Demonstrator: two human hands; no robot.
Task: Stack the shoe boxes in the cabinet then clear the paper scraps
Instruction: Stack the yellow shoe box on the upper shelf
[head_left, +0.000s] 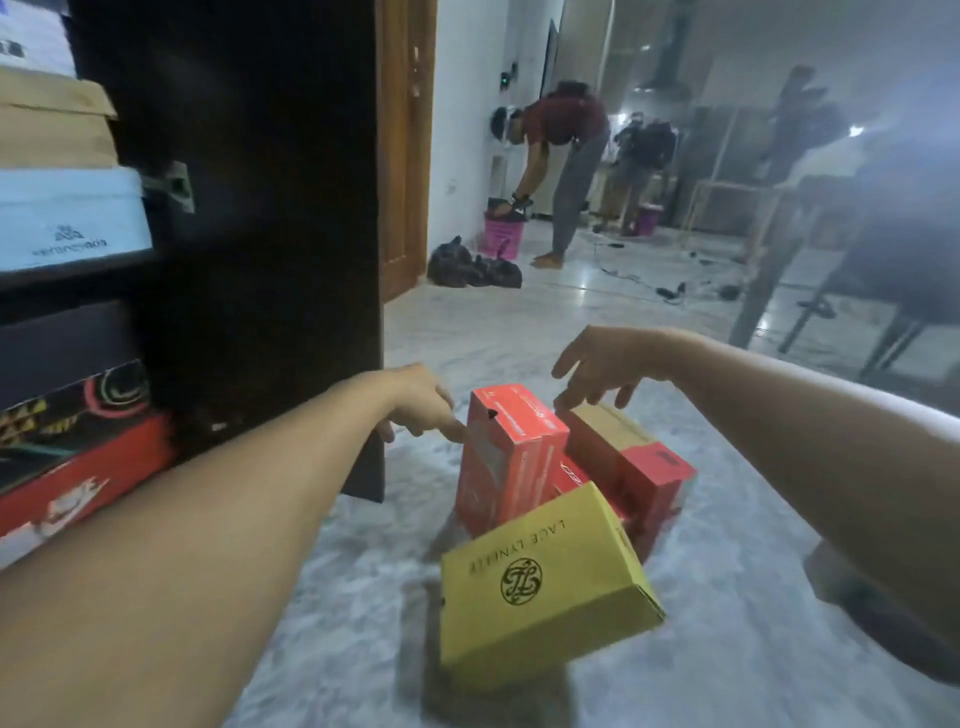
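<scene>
Dark cabinet (249, 218) at left, door swung open, shoe boxes already stacked on its shelves: white box (72, 218) above, red box (78, 483) on the lower shelf

Pale marble floor (727, 597) underneath, carrying a cluster of boxes just right of the cabinet door

Yellow box (545, 587) nearest the camera, tilted, leaning on the boxes behind

Tall red box (511, 457) standing on end behind it; brown box (605, 441) and a smaller red box (657, 483) close beside it at right

Left hand (421, 400) reaching in, fingers relaxed, fingertips touching the tall red box's upper left edge, gripping nothing

Right hand (602, 364) spread wide above the brown box, fingertips at or just over its top, holding nothing
</scene>
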